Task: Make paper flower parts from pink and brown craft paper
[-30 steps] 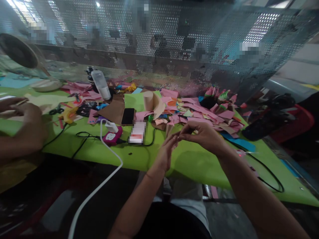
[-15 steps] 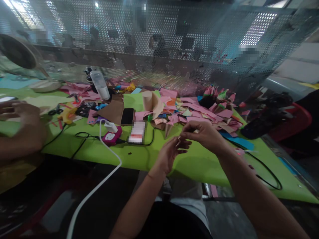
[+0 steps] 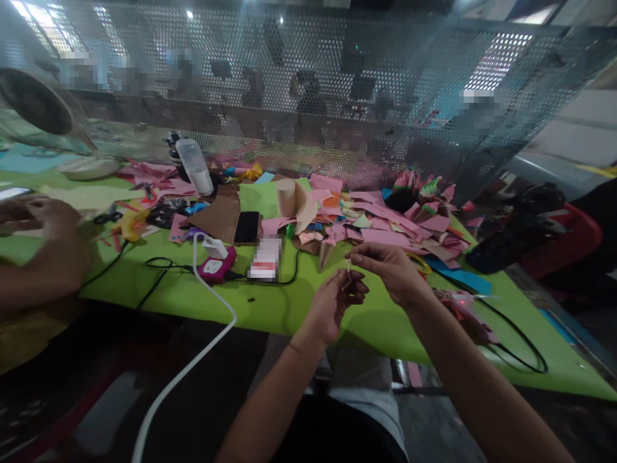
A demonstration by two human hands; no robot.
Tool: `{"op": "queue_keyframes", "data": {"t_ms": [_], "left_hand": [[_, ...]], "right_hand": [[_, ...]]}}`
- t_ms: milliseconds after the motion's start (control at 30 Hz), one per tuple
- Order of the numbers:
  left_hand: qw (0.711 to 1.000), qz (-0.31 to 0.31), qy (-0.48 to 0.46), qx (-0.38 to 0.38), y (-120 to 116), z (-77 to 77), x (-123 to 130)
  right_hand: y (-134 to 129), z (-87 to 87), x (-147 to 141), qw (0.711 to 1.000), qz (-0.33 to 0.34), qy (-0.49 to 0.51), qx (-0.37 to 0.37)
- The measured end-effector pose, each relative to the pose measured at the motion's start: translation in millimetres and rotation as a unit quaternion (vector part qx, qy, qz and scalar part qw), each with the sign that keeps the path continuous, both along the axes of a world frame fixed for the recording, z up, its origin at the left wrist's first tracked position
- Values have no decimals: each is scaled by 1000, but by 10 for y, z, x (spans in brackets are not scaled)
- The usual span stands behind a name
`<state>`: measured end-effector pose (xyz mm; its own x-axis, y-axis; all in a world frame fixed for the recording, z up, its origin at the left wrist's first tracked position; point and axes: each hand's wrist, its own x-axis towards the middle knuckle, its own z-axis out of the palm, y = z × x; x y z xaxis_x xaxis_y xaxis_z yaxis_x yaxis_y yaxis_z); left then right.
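Observation:
My left hand (image 3: 333, 302) is partly curled, its fingers closed around a small, thin, pale strip (image 3: 348, 265). Above it my right hand (image 3: 380, 265) pinches the upper end of the same strip between thumb and forefinger. The strip is too small to make out what it is. Both hands are held over the front of the green tabletop (image 3: 270, 308). Under my right forearm lies a pink glue gun (image 3: 470, 315) with a black cord, partly hidden. A yellow ring (image 3: 419, 262) shows just behind my right wrist.
Pink paper scraps (image 3: 385, 225) heap along the back. A brown paper roll (image 3: 286, 198), bottle (image 3: 194, 167), dark phone (image 3: 247, 227) and lit phone (image 3: 265, 258) stand or lie centre-left. A white cable (image 3: 193, 360) runs from a pink power block (image 3: 216, 265). A co-worker's arm (image 3: 53, 251) is at left.
My right hand has shifted slightly down and left, turning a little. Its forearm has moved left too, so more of the pink glue gun and the yellow ring shows.

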<state>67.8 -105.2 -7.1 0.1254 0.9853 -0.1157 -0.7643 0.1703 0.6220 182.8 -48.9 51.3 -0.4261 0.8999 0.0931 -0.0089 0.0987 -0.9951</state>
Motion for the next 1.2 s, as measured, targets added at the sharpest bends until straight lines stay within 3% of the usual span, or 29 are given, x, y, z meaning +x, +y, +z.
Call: {"op": "queue_keyframes", "data": {"t_ms": [267,667,867,1200], "left_hand": [[1000,17,7,8,16,-15,-2],[998,27,63,11,-48,44,-48],[998,37,50,0,-21,62,-51],[997,43,65,7,-16,48,-53]], "right_hand": [[-26,-23,20,995,58,38,-65],[40,-63,64,1000,-5,19,-18],[-17,-44,66,997,48,30,-61],[0,-14,26,996,42,43,-62]]}}
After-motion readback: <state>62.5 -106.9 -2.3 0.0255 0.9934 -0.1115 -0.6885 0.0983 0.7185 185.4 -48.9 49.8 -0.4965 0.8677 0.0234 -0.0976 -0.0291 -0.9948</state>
